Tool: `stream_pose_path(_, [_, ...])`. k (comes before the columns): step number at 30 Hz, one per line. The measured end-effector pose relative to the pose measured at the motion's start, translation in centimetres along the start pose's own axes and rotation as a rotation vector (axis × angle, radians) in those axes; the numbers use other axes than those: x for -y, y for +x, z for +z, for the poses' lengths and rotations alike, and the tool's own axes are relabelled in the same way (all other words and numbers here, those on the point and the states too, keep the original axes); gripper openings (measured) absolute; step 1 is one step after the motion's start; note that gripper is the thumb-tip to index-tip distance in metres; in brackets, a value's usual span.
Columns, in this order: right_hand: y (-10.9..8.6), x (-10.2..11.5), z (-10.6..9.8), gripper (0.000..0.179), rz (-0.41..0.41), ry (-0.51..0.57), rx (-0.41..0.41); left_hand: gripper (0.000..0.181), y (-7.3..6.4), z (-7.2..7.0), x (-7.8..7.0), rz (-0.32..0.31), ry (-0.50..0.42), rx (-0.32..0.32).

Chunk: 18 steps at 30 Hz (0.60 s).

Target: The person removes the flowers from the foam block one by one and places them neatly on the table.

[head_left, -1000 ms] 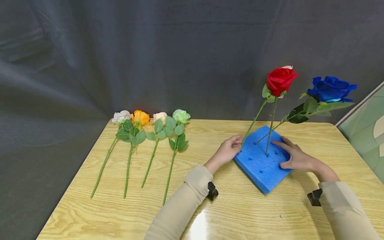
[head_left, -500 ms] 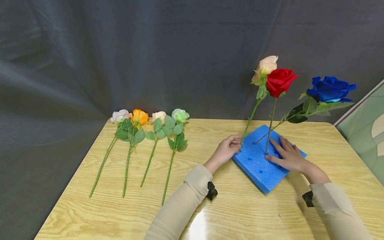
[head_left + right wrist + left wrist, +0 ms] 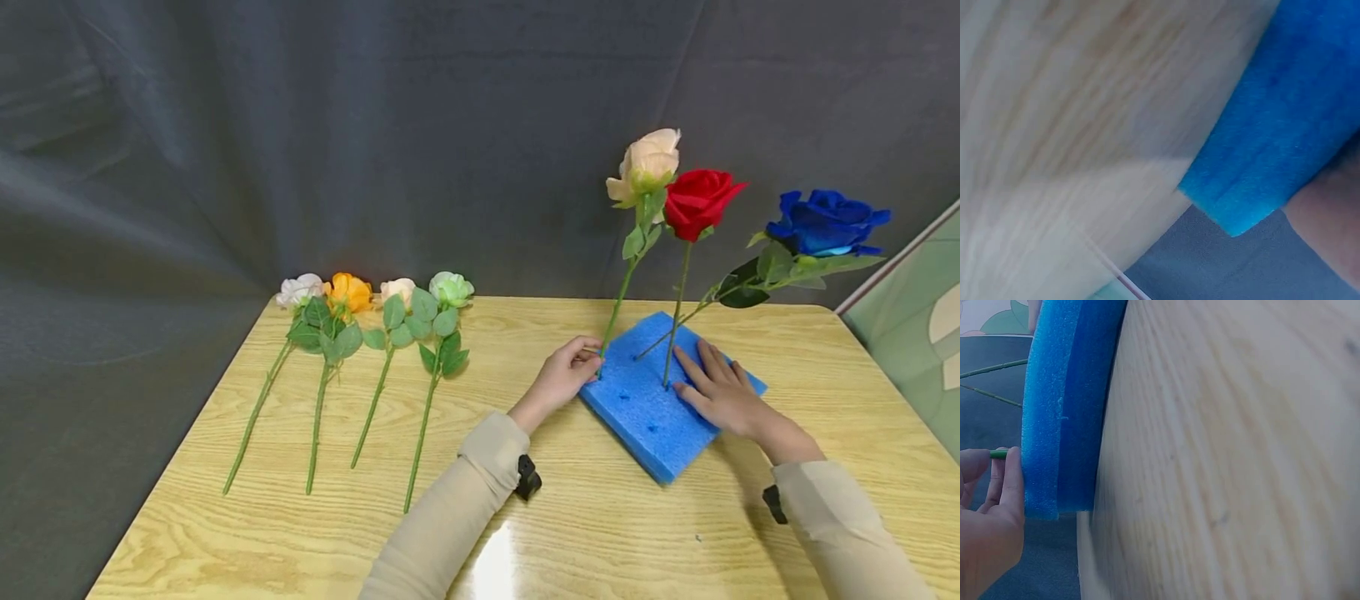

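Note:
A blue foam block (image 3: 651, 408) lies on the table with a cream rose (image 3: 649, 162), a red rose (image 3: 702, 204) and a blue rose (image 3: 827, 223) stuck in it. At the block's left corner my left hand (image 3: 564, 377) pinches the cream rose's stem low down; the left wrist view shows the green stem (image 3: 999, 454) between thumb and fingers. My right hand (image 3: 726, 396) rests on the block's right part, fingers spread flat, close to the red rose's stem. In the right wrist view only part of that hand (image 3: 1332, 222) shows beside the foam (image 3: 1272, 137).
Several roses lie in a row on the left of the wooden table (image 3: 247, 550): white (image 3: 300, 290), orange (image 3: 349, 293), pale peach (image 3: 398, 290) and green (image 3: 452, 289). A dark curtain (image 3: 450, 142) hangs behind; a pale green panel (image 3: 918, 325) stands at right.
The cream rose's head has swung left, out from behind the red rose, and its stem stands more upright. My right hand has gone from gripping the block's right edge to lying flat on top.

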State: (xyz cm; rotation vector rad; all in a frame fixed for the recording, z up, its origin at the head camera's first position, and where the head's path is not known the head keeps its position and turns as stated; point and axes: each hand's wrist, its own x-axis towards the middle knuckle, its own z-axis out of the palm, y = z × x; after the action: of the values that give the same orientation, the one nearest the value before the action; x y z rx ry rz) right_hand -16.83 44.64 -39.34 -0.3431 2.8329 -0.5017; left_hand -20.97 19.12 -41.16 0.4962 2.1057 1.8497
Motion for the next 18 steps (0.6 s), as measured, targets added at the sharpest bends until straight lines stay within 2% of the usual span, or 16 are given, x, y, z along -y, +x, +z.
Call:
stream_pose_path(12, [-0.3, -1.1, 0.6, 0.070, -0.016, -0.095, -0.061, 0.027, -0.1, 0.1, 0.1, 0.006, 0.064, -0.030])
stream_pose_path(18, [-0.3, -0.9, 0.5, 0.070, -0.017, -0.096, -0.070, 0.024, -0.3, 0.2, 0.3, 0.032, 0.024, -0.050])
